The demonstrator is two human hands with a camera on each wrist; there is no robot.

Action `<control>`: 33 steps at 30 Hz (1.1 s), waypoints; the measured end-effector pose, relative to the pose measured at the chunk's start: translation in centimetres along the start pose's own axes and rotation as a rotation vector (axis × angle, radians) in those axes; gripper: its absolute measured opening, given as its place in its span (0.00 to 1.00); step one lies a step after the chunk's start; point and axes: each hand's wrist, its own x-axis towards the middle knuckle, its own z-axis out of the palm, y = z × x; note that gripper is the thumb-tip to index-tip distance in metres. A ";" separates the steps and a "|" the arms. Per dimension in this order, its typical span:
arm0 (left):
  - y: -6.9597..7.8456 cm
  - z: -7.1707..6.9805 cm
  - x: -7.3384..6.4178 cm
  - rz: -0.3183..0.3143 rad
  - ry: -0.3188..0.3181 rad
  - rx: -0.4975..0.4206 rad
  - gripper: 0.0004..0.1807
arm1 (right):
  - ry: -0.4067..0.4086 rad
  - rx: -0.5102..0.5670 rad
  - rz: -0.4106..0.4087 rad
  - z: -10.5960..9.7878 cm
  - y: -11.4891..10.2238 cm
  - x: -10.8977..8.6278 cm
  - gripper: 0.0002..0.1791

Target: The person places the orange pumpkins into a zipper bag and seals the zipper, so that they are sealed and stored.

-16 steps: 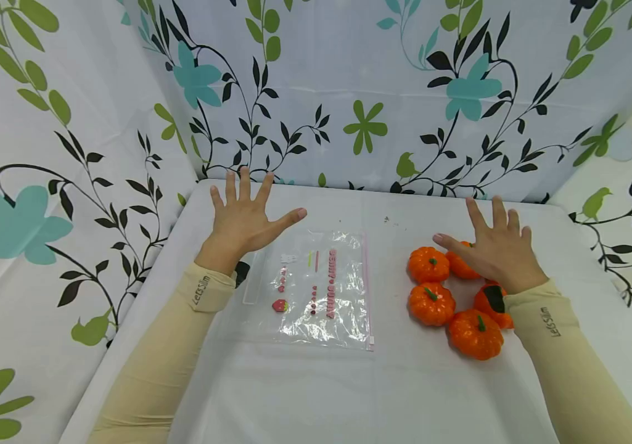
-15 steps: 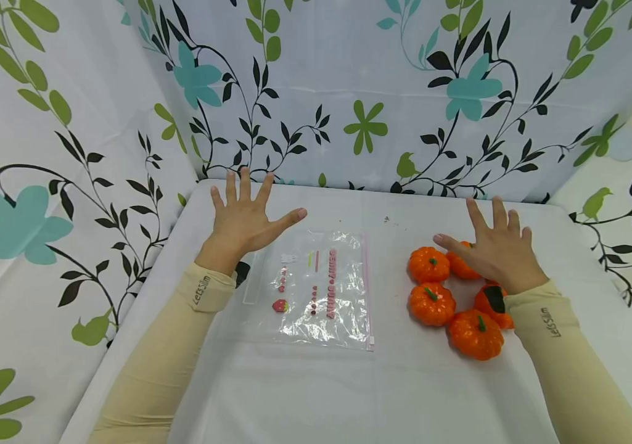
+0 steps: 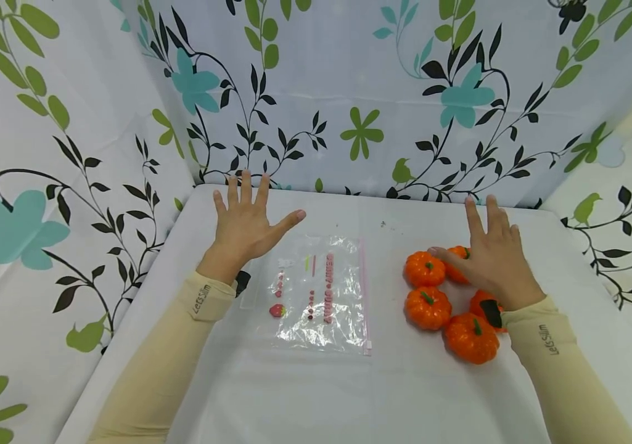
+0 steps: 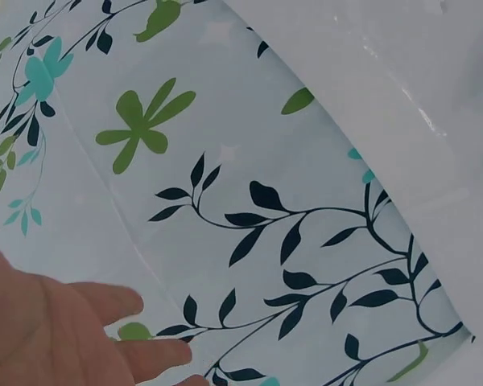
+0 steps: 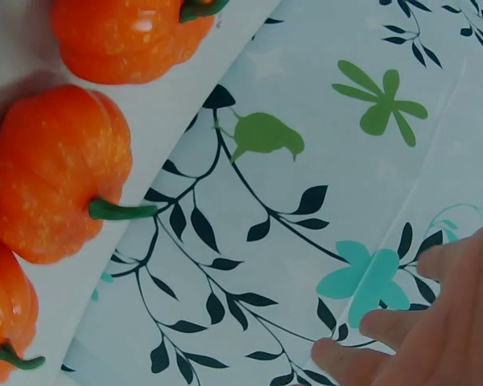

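In the head view my left hand [image 3: 245, 227] is spread, palm down, above the far left part of the white table. Just right of it and nearer me lies a clear zip bag [image 3: 345, 296] with red lettering and a strawberry print. My right hand [image 3: 494, 264], fingers extended and thumb out, hovers over a group of several small orange pumpkins [image 3: 428, 308] with green stems, partly covering the ones behind it. Neither hand holds anything. The right wrist view shows a pumpkin [image 5: 56, 173] at left and the right fingertips [image 5: 390, 326] apart from it.
The white-covered table [image 3: 304, 401] ends at a patterned curtain [image 3: 304, 80] behind. Another leaf-printed cloth [image 3: 44, 296] hangs along the left side. Tan sleeves [image 3: 166, 364] cover both forearms.
The head view has shifted slightly, so the table and its things sit a little lower and further left. The right hand's fingers have drawn closer together; the left hand stays spread.
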 end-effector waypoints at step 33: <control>12.3 13.1 -5.5 0.311 -0.085 0.056 0.24 | 0.002 -0.057 0.064 3.4 -4.5 -6.7 0.35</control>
